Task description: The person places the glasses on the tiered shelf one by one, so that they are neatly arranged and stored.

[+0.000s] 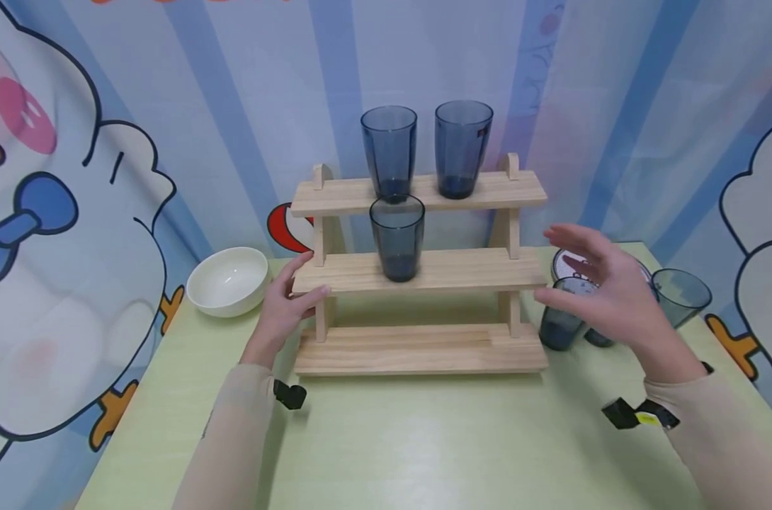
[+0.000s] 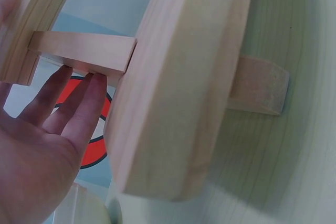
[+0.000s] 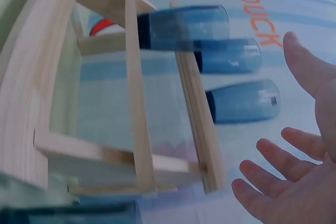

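A three-tier wooden shelf (image 1: 418, 354) stands on the table. Two blue-grey glass tumblers (image 1: 464, 145) sit upright on its top tier, and another tumbler (image 1: 399, 241) is on the middle tier. My left hand (image 1: 282, 306) grips the left end of the middle tier, thumb at the board's front. In the left wrist view the fingertips of that hand (image 2: 58, 124) touch an upright (image 2: 84, 51). Off the shelf's right side, my right hand (image 1: 605, 294) is held with fingers spread and holds nothing. Behind it is a tumbler (image 1: 559, 329), partly hidden.
On the left of the table is a white bowl (image 1: 228, 283). At the right, another glass (image 1: 682, 294) and a round patterned item (image 1: 561, 263) are partly covered by the right hand. A cartoon-printed curtain (image 1: 233, 85) hangs behind the table.
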`<state>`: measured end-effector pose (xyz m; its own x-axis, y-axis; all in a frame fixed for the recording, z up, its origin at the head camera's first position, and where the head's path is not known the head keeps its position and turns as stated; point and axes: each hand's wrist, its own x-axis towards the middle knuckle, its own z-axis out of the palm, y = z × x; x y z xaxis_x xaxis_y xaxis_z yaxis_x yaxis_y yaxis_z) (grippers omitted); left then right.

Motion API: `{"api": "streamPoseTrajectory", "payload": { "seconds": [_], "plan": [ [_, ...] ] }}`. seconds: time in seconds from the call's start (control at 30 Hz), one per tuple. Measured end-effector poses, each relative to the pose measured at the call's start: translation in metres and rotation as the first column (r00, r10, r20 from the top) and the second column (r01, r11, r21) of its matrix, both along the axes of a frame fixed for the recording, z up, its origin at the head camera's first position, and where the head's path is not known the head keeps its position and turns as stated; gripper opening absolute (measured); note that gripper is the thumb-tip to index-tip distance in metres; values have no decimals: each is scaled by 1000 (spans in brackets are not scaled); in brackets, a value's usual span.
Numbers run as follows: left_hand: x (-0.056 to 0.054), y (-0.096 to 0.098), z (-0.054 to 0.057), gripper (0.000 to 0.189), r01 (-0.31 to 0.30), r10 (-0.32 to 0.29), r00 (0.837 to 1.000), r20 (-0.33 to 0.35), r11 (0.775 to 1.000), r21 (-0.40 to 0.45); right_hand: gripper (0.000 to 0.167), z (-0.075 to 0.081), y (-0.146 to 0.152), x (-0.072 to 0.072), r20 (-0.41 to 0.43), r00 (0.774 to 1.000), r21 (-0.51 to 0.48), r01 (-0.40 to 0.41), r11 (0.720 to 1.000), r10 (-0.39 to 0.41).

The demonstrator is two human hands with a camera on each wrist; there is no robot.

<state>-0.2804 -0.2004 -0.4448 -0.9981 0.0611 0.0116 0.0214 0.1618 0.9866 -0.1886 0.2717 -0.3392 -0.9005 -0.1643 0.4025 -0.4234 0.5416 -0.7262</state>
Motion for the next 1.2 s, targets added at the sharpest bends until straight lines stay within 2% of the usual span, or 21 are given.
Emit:
{"api": "streamPoseTrajectory", "payload": {
  "seconds": [0.27,0.4,0.57,0.7,0.8,1.2],
  "plan": [
    [-1,0,0,73,8,-8,1000,0,1000,2,90,-7,52,8,-6,988,19,151,988,-151],
    [-1,0,-1,74,12,-12,1000,0,1000,1,89,-17,78,12,4,968,64,251,966,-252],
    [0,0,-1,73,11,-11,1000,6,1000,2,87,-34,112,16,-8,943,91,333,938,-334],
    [0,0,1,74,8,-8,1000,5,1000,-2,87,-47,132,14,23,920,119,387,914,-392],
    [1,0,2,74,6,-6,1000,2,1000,-2,87,-56,144,10,55,912,132,397,908,-406],
    [1,0,0,72,5,-5,1000,0,1000,-2,100,-83,172,1,157,916,183,341,922,-369]
  ]
}}
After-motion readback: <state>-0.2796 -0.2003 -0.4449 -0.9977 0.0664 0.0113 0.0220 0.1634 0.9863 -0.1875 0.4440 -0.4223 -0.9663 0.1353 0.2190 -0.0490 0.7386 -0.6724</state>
